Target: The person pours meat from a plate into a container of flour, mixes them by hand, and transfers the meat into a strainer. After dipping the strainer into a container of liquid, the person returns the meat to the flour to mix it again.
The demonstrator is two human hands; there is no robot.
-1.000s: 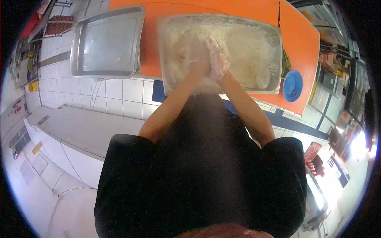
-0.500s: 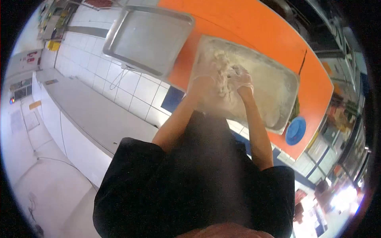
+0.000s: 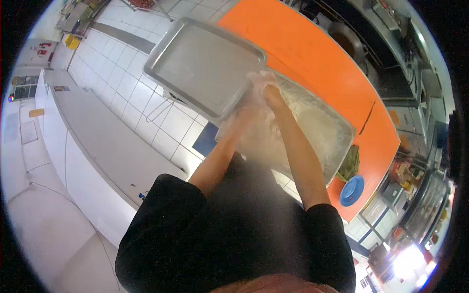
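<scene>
My right hand (image 3: 265, 83), in a clear, whitened plastic glove, is at the upper left end of a metal tray of flour (image 3: 352, 134), close to the rim of a second grey metal tray (image 3: 161, 49). Lower and nearer to me, my left hand (image 3: 245, 119) is over the same end of the flour tray, smeared by motion. Pale flour (image 3: 315, 122) and clumps of white pieces lie in the tray, partly behind my right forearm. The finger positions of both hands, and anything in them, are not distinct.
Both trays lie on an orange table (image 3: 303, 39). A blue plate (image 3: 351, 190) and a green leafy-looking bundle (image 3: 349, 166) are at its right end. A long white counter (image 3: 97, 127) runs along the left. Cooking equipment (image 3: 347, 41) stands beyond the table.
My right hand has moved from the middle of the flour to the upper left, beside the grey tray. My left hand has moved slightly down. The camera view has shifted.
</scene>
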